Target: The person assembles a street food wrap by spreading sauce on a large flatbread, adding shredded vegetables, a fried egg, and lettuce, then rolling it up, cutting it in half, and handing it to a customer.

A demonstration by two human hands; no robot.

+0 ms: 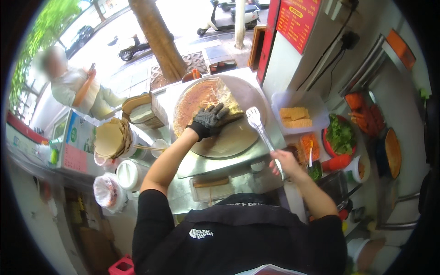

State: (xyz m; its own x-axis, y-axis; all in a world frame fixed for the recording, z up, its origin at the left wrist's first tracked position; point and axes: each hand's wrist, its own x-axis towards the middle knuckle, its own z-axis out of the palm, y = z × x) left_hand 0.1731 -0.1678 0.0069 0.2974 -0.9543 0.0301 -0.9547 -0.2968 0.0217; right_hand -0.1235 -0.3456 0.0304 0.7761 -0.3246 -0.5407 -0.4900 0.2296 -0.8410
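My left hand (210, 121), in a dark grey knitted glove, lies with its fingers stretched out on a large thin crepe (195, 98). Brownish-red sauce coats the crepe's left part, while pale shreds and a folded, yellowish portion show on its right. Beneath it is a round griddle (250, 94), its bare surface showing on the right and near sides. My bare right hand (285, 164) is closed around the handle of silvery metal tongs (262, 129). Their slotted end hangs over the griddle's right edge, apart from the crepe.
To the right stand a clear bin of yellow crackers (295, 120), shredded carrot (310, 145), a red bowl of lettuce (340, 135) and a red bottle (336, 162). On the left are stacked paper bags (111, 139) and a white lidded tub (129, 174). A person (75, 85) stands beyond the counter.
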